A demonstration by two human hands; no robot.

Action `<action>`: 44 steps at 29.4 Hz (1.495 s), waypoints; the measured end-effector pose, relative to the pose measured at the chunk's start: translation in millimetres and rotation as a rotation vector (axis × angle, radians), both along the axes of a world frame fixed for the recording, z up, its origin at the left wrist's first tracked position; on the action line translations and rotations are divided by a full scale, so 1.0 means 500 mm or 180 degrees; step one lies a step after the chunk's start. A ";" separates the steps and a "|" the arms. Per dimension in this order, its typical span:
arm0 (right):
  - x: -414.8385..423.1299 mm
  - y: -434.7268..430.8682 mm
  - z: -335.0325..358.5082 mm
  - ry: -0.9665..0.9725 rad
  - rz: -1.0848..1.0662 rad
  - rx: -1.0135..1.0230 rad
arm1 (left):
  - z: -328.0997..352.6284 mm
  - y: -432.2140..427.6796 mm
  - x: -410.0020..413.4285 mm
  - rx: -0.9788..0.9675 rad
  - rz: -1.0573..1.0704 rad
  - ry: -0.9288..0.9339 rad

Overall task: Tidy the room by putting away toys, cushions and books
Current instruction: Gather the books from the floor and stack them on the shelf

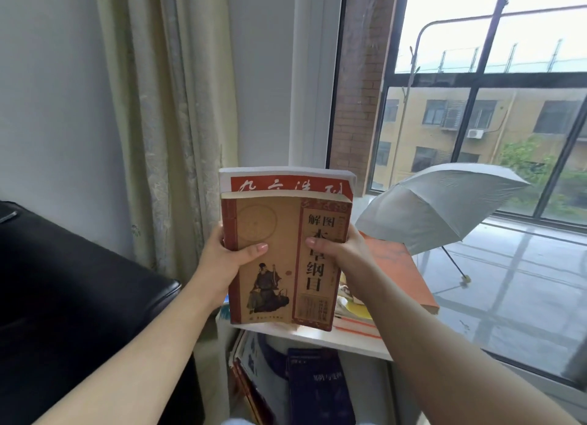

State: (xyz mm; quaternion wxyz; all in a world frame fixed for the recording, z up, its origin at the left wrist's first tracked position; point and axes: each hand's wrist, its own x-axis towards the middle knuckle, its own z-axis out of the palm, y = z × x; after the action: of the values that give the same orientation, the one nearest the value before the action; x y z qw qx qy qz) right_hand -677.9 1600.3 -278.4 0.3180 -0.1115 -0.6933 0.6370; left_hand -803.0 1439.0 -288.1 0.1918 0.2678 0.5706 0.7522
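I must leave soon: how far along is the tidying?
Looks done: several books sit on the white shelf, including an orange book on top and a blue book below. In hand: left hand and right hand grip a tan book with a red-and-white book behind it. Remaining: shelving these two; toys and cushions are not in view.

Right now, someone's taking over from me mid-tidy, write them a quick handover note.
Left hand and right hand each grip a side of the tan book, with the red-and-white book pressed behind it, held above the white shelf.
Orange book and others lie on the shelf top; a dark blue book sits in the compartment below.
Left: shelve the two held books. No toys or cushions in view.
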 end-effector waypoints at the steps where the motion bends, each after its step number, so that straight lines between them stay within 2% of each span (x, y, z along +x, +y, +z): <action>1: 0.003 -0.002 0.004 0.0064 0.0049 -0.0110 | 0.002 -0.002 0.006 0.0034 -0.0011 0.0015; 4: 0.048 -0.032 0.005 0.0163 0.0235 -0.0320 | 0.002 -0.040 0.054 0.0137 -0.0065 0.0050; 7: 0.107 -0.076 -0.034 0.0088 0.0251 -0.0206 | -0.036 -0.079 0.106 0.0009 -0.0094 -0.0053; 11: 0.174 -0.103 -0.107 -0.0141 0.0093 -0.0162 | -0.108 -0.103 0.144 -0.0547 -0.0136 -0.0095; 14: 0.218 -0.108 -0.175 -0.0371 0.0086 -0.0174 | -0.164 -0.116 0.159 -0.0930 -0.0458 0.0028; 18: 0.258 -0.100 -0.268 -0.0785 0.0021 -0.0274 | -0.247 -0.117 0.161 -0.1600 -0.0926 0.0043; 22: 0.255 -0.071 -0.340 -0.1392 0.0169 -0.0232 | -0.326 -0.118 0.152 -0.2121 -0.0887 -0.0080; 26: 0.237 -0.050 -0.399 -0.1802 0.0161 -0.0332 | -0.367 -0.102 0.138 -0.2352 -0.0915 -0.0085; 31: 0.223 -0.006 -0.459 -0.2385 0.0137 -0.0829 | -0.402 -0.047 0.143 -0.2395 -0.1009 -0.0418; 33: 0.182 0.018 -0.487 -0.2591 0.0160 -0.0877 | -0.424 -0.016 0.125 -0.2417 -0.0911 -0.0546; 38: 0.129 0.003 -0.528 -0.2963 -0.0345 -0.0642 | -0.473 0.038 0.138 -0.2634 -0.0430 -0.0921; 42: 0.120 -0.022 -0.517 -0.3169 0.0359 -0.0994 | -0.484 0.073 0.138 -0.2514 0.0375 -0.1493; 44: 0.126 -0.041 -0.520 -0.3328 0.0761 -0.0841 | -0.481 0.088 0.142 -0.2318 0.0668 -0.1845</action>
State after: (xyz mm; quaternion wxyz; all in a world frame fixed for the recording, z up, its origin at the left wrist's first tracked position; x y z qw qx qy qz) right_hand -614.8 1580.0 -538.3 -0.1598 -0.3724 -0.6809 0.6100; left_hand -732.0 1483.1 -528.6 0.3475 -0.0967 0.7441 0.5624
